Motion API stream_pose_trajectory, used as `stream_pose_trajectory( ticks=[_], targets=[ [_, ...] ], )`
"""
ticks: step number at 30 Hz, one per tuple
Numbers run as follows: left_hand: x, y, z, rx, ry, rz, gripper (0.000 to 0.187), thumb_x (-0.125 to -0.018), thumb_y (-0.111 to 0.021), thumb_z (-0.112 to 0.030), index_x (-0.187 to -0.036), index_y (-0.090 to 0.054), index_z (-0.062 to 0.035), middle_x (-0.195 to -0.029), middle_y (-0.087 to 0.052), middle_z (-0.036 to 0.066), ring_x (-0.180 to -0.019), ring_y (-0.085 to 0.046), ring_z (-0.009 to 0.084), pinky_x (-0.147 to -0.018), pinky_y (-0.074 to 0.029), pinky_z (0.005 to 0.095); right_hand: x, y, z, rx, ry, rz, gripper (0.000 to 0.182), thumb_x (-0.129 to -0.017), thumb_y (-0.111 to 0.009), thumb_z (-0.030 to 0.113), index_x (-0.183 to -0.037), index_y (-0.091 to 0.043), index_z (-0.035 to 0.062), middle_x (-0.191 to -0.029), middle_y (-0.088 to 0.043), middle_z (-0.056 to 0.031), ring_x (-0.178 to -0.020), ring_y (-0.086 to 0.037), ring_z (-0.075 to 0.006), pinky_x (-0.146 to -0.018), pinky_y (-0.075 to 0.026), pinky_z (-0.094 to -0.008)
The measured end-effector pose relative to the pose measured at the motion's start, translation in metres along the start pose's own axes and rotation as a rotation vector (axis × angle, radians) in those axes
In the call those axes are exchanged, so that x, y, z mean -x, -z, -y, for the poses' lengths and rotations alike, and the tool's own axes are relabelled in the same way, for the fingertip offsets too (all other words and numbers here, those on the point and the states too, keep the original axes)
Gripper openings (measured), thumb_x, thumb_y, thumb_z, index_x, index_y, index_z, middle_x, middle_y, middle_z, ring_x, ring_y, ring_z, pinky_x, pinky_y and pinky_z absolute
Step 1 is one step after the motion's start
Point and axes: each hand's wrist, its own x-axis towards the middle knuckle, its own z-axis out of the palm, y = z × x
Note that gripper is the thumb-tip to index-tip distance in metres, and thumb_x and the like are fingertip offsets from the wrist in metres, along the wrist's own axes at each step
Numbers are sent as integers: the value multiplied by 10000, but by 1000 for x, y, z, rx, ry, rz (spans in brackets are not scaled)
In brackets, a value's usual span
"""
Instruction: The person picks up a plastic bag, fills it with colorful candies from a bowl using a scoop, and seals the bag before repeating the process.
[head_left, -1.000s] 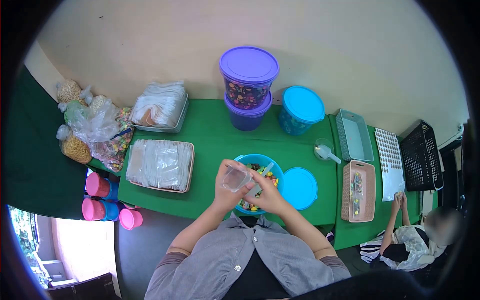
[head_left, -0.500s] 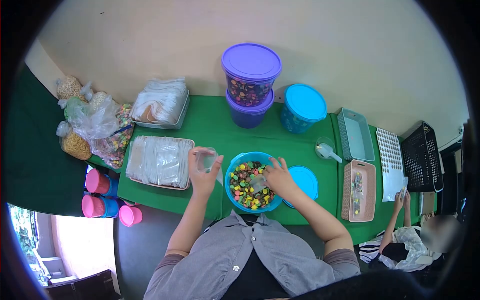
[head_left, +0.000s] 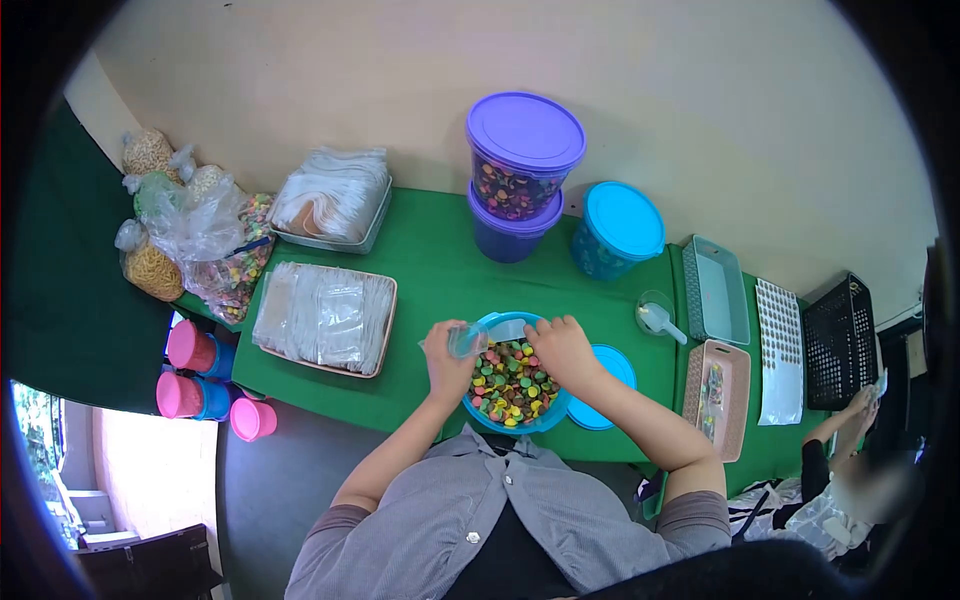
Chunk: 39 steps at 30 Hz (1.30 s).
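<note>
My left hand (head_left: 448, 360) is closed round a clear plastic cup (head_left: 467, 341), its rim tipped toward the bowl. Over the far side of the blue bowl (head_left: 553, 417), my right hand (head_left: 562, 350) grips a translucent scoop (head_left: 508, 329), whose end lies close to the cup. Colourful round candies (head_left: 515, 385) in brown, yellow, green and pink fill the bowl. A blue lid (head_left: 612, 385) lies flat at the bowl's right. To my left, a shallow basket (head_left: 375, 362) holds a stack of clear plastic bags (head_left: 325, 315).
Lidded purple tubs (head_left: 525, 130) and a blue tub (head_left: 625, 215) stand at the back. A second scoop (head_left: 657, 318) rests in a clear cup. Right are a pink basket (head_left: 735, 400), a teal basket (head_left: 715, 270) and a person's hands (head_left: 858, 405). Filled bags (head_left: 205, 225) sit at left.
My left hand has moved right with the cup, up to the bowl's left rim. The scoop has risen from among the candies toward the cup. The other person's hands have shifted right.
</note>
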Motion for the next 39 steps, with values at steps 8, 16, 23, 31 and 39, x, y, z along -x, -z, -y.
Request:
stream_pose_trajectory(
  ticks=[8, 16, 23, 31, 39],
  targets=[
    [-1, -1, 6, 39, 48, 40, 313, -750, -757, -192, -988, -589, -78, -975, -604, 92, -979, -556, 300, -897, -386, 405, -31, -95, 12, -80, 224, 126, 140, -817, -579, 205, -878, -639, 94, -775, -632, -71, -725, -635, -248, -658, -468, -392],
    [0, -4, 7, 33, 91, 21, 316, -744, -760, -186, -991, -593, -79, -975, -608, 92, -985, -557, 299, -913, -373, 406, -28, -80, 17, -560, 95, 562, 554, -968, -407, 456, -740, -669, 24, -755, -660, -185, -723, -647, -360, -671, -497, -462],
    [1, -3, 8, -8, 80, 23, 318, -738, -760, -175, -990, -591, -79, -979, -606, 91, -990, -551, 304, -915, -371, 410, -42, -84, 14, -1039, -50, 883, 417, -933, -513, 380, -913, -684, 0, -795, -679, -172, -751, -678, -256, -706, -520, -411],
    [0, -4, 6, 16, 134, 40, 326, -735, -759, -173, -995, -586, -79, -980, -603, 87, -994, -548, 303, -919, -371, 408, -25, -102, 32, -2024, -783, 173, 257, -986, -509, 236, -1047, -530, -13, -947, -650, -131, -825, -667, -185, -736, -571, -277],
    [-2, -2, 9, 26, 109, -3, 370, -728, -772, -185, -1018, -573, -68, -944, -610, 92, -955, -568, 300, -888, -396, 408, -13, -116, 46, -2044, -960, -18, 311, -1024, -402, 270, -1114, -484, -16, -877, -613, -126, -742, -653, -180, -646, -567, -288]
  ],
)
